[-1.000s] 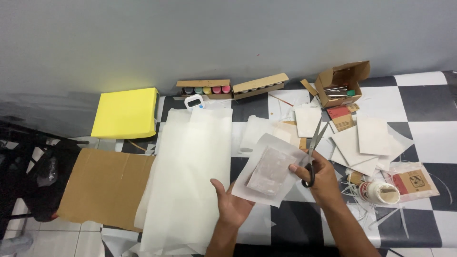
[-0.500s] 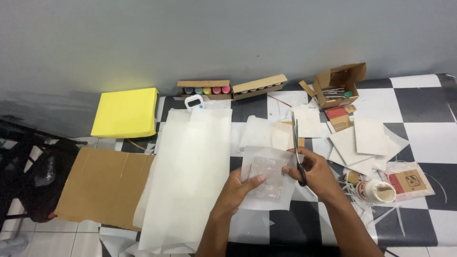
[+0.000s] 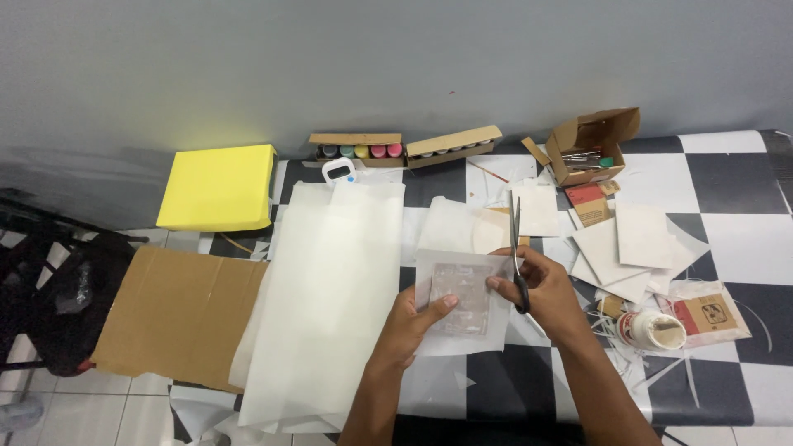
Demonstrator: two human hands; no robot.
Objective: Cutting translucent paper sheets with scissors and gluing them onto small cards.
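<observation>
Over the checkered table (image 3: 727, 177), we are now pinching a translucent paper square (image 3: 459, 299) flat with our left hand (image 3: 419, 318), while our right hand (image 3: 541, 289), gripping black scissors (image 3: 519, 256), has swung them upright along its edge.

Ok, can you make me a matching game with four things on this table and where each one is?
Things:
1. scissors
2. yellow box
3. paint bottles
4. translucent sheet

Places:
A. in a long cardboard box by the wall
B. in the right hand
C. far left, by the wall
D. pinched under the left hand thumb

Pairs: 1-B, 2-C, 3-A, 4-D
</observation>
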